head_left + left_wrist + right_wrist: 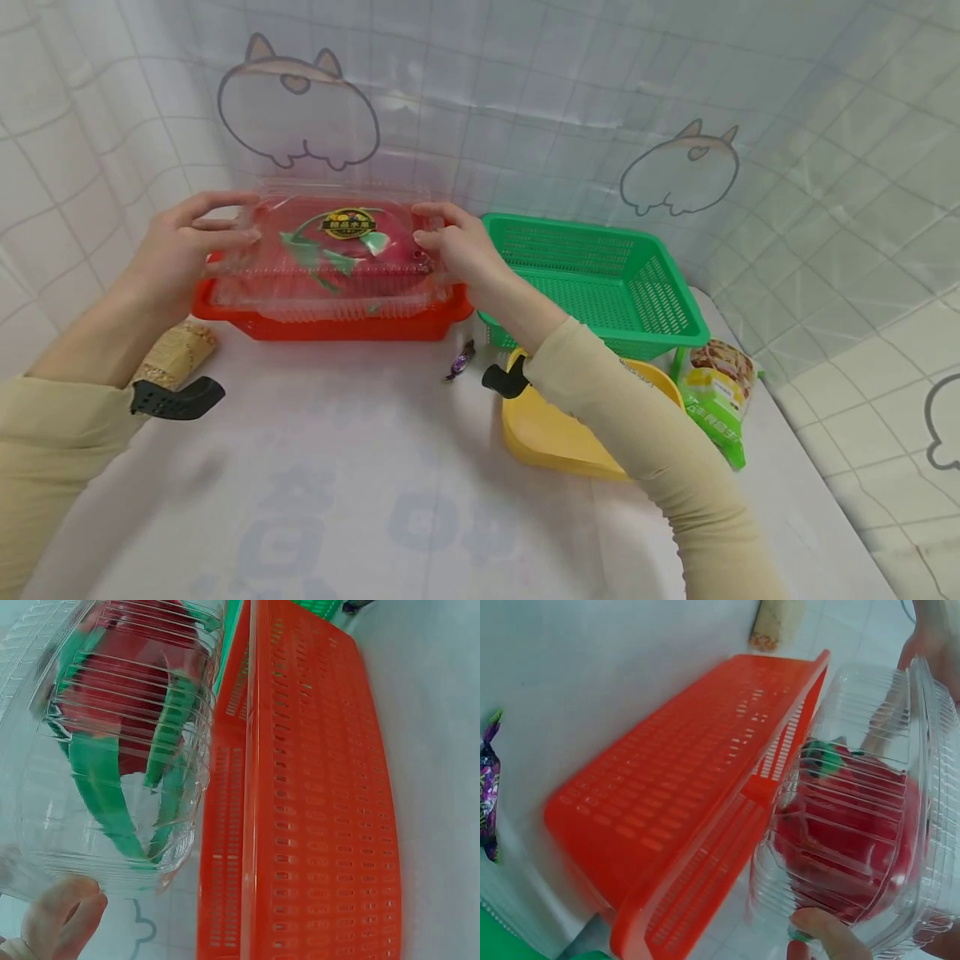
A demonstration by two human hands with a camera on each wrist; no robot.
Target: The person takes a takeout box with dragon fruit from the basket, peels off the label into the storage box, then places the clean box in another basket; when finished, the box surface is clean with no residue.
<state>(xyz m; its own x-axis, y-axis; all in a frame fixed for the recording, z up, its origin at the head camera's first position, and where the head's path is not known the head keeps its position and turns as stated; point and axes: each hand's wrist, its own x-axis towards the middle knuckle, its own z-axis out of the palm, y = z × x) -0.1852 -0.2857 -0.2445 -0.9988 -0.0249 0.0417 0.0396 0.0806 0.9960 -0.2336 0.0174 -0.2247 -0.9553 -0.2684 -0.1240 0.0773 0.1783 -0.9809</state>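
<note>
Both hands hold a clear plastic clamshell box [262, 283] over the red basket [352, 327], one at each end. Inside the box lies a red dragon fruit [135, 682] with green leafy tips, seen through the ribbed plastic. A round black and gold label [348, 223] is on the lid. The left hand [176, 242] grips the left end, its thumb and fingers at the edge in the left wrist view. At the right end, the right hand [461, 242] pinches the rim. In the right wrist view the box is above the basket's opening.
A green basket [585, 292] stands right of the red one, with a yellow tray [562, 433] in front. A purple-wrapped candy [461, 360] lies between. At far right is a green snack bag [716, 396]; a tan bag [178, 354] lies by the left wrist. A patterned curtain hangs behind.
</note>
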